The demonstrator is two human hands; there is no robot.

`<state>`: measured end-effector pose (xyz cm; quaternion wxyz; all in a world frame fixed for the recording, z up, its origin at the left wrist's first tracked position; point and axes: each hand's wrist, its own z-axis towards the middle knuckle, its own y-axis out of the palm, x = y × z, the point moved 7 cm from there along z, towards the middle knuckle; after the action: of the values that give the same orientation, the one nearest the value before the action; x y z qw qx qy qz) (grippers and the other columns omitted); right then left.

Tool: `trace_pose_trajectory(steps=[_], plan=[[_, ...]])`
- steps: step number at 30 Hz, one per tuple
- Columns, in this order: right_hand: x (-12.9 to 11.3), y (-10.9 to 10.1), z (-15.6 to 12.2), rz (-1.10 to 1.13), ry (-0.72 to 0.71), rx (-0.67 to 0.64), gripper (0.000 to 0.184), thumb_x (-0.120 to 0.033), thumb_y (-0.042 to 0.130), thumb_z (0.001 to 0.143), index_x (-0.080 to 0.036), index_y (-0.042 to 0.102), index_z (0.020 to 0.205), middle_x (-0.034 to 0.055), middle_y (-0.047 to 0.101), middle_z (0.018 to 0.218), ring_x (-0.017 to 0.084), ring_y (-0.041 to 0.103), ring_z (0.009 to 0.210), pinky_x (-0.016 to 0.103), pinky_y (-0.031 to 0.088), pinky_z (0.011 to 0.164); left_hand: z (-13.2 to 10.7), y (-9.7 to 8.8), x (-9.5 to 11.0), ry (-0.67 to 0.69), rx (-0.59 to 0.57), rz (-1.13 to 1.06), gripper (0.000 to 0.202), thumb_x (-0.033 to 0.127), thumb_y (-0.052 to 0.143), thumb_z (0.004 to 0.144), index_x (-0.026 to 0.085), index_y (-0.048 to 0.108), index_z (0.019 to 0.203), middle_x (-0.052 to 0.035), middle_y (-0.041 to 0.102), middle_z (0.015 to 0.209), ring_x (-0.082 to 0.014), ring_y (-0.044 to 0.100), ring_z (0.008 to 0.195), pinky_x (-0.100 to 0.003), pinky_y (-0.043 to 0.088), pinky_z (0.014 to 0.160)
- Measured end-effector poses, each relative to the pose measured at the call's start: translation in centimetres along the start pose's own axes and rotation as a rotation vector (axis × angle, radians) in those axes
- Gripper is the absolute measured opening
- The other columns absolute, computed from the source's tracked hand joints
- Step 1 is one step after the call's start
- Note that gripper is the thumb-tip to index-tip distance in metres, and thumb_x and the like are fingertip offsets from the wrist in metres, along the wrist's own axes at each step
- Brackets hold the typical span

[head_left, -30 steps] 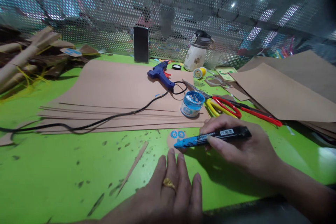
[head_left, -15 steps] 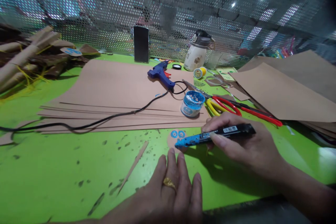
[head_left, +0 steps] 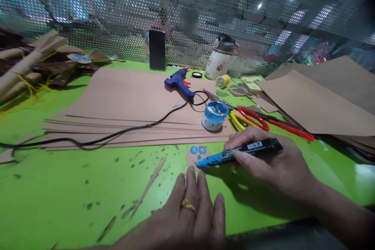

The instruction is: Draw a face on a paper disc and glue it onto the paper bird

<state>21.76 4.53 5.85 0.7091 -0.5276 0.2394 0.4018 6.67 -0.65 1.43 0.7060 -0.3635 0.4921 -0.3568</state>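
Observation:
A marker pen (head_left: 240,153), black with a blue-smeared front end, is held in my right hand (head_left: 272,168). Its tip touches a small round brown paper piece (head_left: 191,159) on the green table (head_left: 67,187). Two blue ringed eyes and a small blue nose mark show on that paper. My left hand (head_left: 193,207) lies flat with fingers spread, fingertips at the paper's near edge; a gold ring is on one finger. Just beyond stands an open jar of blue paint (head_left: 215,116) on stacked brown paper sheets (head_left: 131,97).
A blue glue gun (head_left: 180,84) rests on the sheets, its black cord running left. Scissors with yellow and red handles (head_left: 252,119) lie right of the jar. Behind are a phone (head_left: 157,50) and a bottle (head_left: 218,60). More brown paper (head_left: 319,101) is stacked at right; paper rolls (head_left: 32,60) at left.
The marker's tip has shifted slightly down the paper piece, and a small blue nose mark now shows beneath the eyes. My left hand has stayed in place.

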Motion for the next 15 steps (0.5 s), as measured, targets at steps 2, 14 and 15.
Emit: trace_pose_trajectory(steps=[2,14,15], plan=[[0.18,-0.07,0.01,0.013,0.014,0.014,0.002,-0.020,0.064,0.079,-0.021,0.064,0.080,0.0003,0.066,0.070,0.014,0.060,0.056,0.027,0.050,0.053,-0.03,0.00,-0.03,-0.002,-0.002,-0.005,0.031,0.022,0.035,0.097,0.013,0.046,0.125,-0.0167,0.064,0.120,-0.0288,0.064,0.106,-0.045,0.049,0.091],[-0.27,0.03,0.06,-0.005,0.013,0.001,0.002,-0.019,0.063,0.078,-0.019,0.064,0.077,0.0000,0.066,0.069,0.012,0.059,0.055,0.022,0.048,0.052,-0.17,0.20,0.01,-0.044,0.023,-0.012,0.030,0.017,0.033,0.095,0.013,0.043,0.123,-0.0155,0.064,0.119,-0.0299,0.061,0.111,-0.045,0.046,0.092],[-0.31,-0.20,0.12,0.001,0.017,0.023,0.003,-0.020,0.063,0.078,-0.019,0.064,0.076,0.0002,0.066,0.068,0.012,0.060,0.055,0.023,0.049,0.052,-0.17,0.15,-0.01,-0.047,0.028,-0.013,0.031,0.015,0.031,0.095,0.013,0.043,0.123,-0.0156,0.064,0.119,-0.0301,0.061,0.111,-0.045,0.046,0.092]])
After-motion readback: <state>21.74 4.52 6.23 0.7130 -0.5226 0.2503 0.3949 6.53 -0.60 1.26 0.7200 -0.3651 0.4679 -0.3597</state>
